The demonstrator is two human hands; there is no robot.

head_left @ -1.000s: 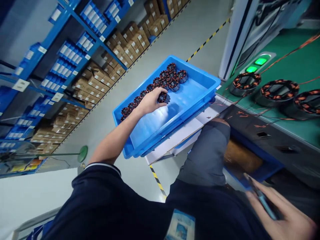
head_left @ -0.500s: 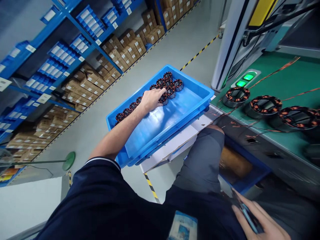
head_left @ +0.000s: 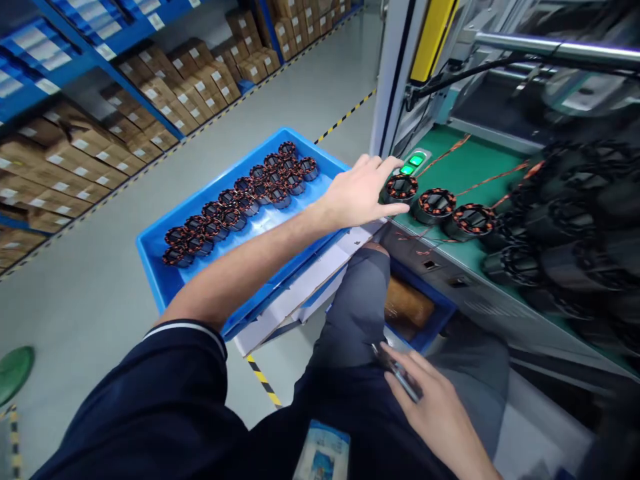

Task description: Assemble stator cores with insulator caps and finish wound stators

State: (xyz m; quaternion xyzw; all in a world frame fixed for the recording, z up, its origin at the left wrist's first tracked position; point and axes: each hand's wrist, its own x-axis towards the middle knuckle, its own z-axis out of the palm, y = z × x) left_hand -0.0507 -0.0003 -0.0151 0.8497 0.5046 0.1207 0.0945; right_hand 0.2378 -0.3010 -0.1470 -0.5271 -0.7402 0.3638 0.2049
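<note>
My left hand reaches over the bench edge with fingers and thumb apart. It is beside the nearest motor stator, a dark ring wound with copper wire; I cannot tell whether it touches it. Two more stators, a middle one and a right one, stand in line, with twisted copper leads trailing. Low over my lap, my right hand is closed around small dark-handled pliers, the tip pointing up and left. Several stators stand in rows in the blue tray under my left arm.
The green bench top carries a lit green switch pair and a cluster of darker stators. Below it sits a blue bin. Cartons line the shelving at left. A machine frame post rises behind.
My left hand has left the stators in the tray and moved right to the bench, now with fingers spread. My view has turned right. The pliers stay in my right hand.
</note>
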